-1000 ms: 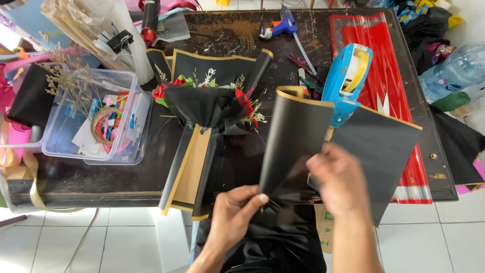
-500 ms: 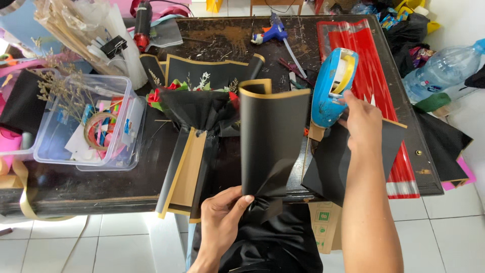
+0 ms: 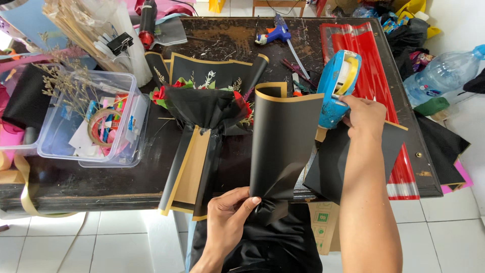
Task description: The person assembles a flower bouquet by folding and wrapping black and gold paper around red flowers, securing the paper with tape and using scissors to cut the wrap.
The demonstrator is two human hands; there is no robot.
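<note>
Standing left of the wrapped bouquet [image 3: 204, 108], a clear plastic box [image 3: 129, 126] is seen on the dark table [image 3: 76, 182]. Right of the bouquet, a gathered matte black sheet [image 3: 283, 141] is pinched by the left hand [image 3: 227, 217]; further right, a rounded blue tape dispenser [image 3: 336, 88] is gripped by the right hand [image 3: 365, 117].

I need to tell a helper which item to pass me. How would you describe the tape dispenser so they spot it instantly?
On the dark wooden table, look right of the black-wrapped bouquet, beside the red wrapping sheet. The right hand grips the tape dispenser: the only bright blue, rounded thing there, with a yellowish roll inside.
</note>
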